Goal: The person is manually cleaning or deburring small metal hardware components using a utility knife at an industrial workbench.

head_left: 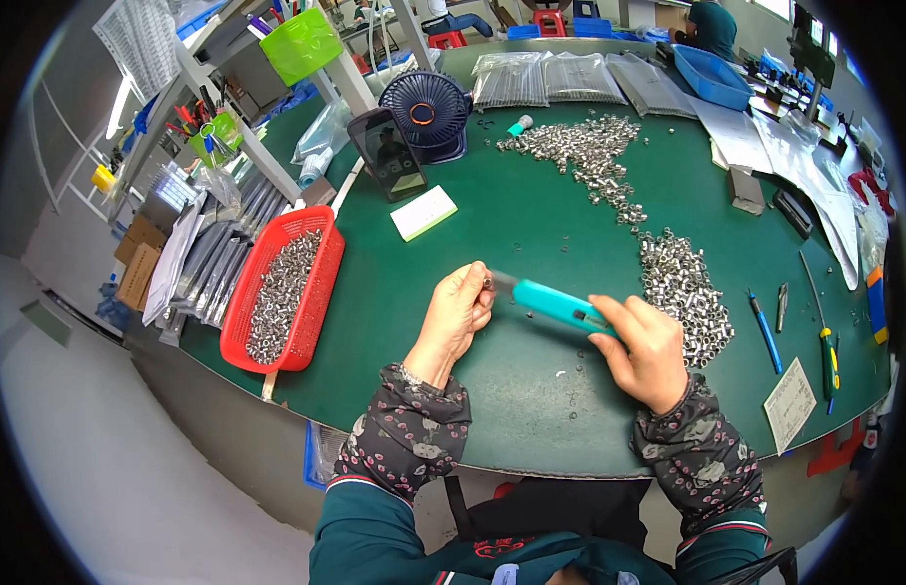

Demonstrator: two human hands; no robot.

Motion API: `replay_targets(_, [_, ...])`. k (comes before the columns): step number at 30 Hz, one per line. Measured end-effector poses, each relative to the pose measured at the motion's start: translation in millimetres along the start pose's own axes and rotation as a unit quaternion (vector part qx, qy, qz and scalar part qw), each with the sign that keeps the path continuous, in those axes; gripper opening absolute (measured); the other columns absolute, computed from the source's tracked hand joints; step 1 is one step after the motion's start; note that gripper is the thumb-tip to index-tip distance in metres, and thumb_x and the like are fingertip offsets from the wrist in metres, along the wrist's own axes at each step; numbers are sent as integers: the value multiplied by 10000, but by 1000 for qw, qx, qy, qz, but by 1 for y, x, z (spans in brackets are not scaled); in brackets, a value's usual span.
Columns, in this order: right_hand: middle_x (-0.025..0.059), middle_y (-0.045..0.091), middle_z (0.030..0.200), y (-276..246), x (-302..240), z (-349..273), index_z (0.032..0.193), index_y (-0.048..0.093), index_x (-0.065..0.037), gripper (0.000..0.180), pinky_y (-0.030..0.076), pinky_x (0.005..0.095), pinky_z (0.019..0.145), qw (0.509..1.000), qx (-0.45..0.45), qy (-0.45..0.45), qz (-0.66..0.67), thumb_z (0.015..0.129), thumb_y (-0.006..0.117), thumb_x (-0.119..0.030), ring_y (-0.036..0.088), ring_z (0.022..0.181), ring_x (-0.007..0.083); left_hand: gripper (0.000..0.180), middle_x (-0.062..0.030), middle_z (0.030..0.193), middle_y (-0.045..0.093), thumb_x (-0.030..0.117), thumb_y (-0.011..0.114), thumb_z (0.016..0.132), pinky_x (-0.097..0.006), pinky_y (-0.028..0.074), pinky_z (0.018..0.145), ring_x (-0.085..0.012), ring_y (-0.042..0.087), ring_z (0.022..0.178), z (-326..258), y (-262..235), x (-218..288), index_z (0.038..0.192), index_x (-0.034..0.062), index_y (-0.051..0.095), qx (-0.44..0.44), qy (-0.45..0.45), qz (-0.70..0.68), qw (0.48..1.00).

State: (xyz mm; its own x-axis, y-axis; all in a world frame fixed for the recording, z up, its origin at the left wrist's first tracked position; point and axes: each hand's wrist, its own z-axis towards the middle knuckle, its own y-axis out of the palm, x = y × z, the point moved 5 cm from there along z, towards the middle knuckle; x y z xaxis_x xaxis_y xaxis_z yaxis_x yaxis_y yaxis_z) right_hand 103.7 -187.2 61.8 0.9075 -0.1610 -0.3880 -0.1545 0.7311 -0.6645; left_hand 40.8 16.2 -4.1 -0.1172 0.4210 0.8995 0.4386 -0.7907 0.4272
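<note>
My left hand (451,320) is closed, pinching a small metal ring (488,282) between thumb and fingertips. In my right hand (650,353) is a teal utility knife (562,305), gripped by its handle. The blade points left and reaches the ring; whether it touches the ring I cannot tell. Just beyond my right hand lies a pile of small silver metal rings (683,294). A second pile of small metal parts (579,156) spreads farther back. To my left, a red plastic basket (236,327) holds many more small metal parts.
A dark fan (424,115), a phone (387,156) and a notepad (424,213) stand or lie at back left. Rightward lie a blue pen-like tool (765,331), a screwdriver (829,359) and a paper slip (790,405). Bagged parts (575,78) and a blue tray (711,76) line the far edge.
</note>
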Motion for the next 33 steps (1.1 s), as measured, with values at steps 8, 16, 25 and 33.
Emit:
replay_targets(8, [114, 529, 687, 11, 17, -5, 917, 566, -47, 246, 420, 315, 529, 986, -42, 94, 131, 691, 600, -136, 526, 582, 262, 254, 12, 589, 419, 258, 438, 864, -144, 203, 339, -20, 290, 408, 2, -4, 0, 781, 27, 502, 12, 6, -19, 1000])
replay_targets(16, [127, 591, 788, 20, 27, -9, 931, 570, -19, 254, 441, 285, 613, 948, -99, 195, 233, 718, 590, -155, 580, 691, 215, 163, -10, 701, 434, 175, 468, 851, -133, 236, 349, -24, 338, 486, 3, 1, 5, 886, 20, 506, -36, 41, -48, 997])
replay_targets(25, [111, 601, 756, 24, 32, -12, 945, 565, -6, 272, 432, 263, 630, 923, -115, 239, 278, 734, 582, -176, 575, 689, 157, 117, -17, 760, 486, 114, 499, 829, -132, 260, 365, -25, 351, 498, 3, -1, 6, 912, 31, 508, -28, 51, -24, 998])
replay_targets(33, [54, 591, 733, 26, 35, -14, 963, 559, -1, 281, 418, 239, 629, 901, -129, 268, 317, 754, 575, -188, 521, 670, 94, 104, -2, 746, 470, 115, 503, 827, -135, 267, 370, -23, 354, 502, 2, 4, 7, 899, 40, 504, -38, 76, 5, 996])
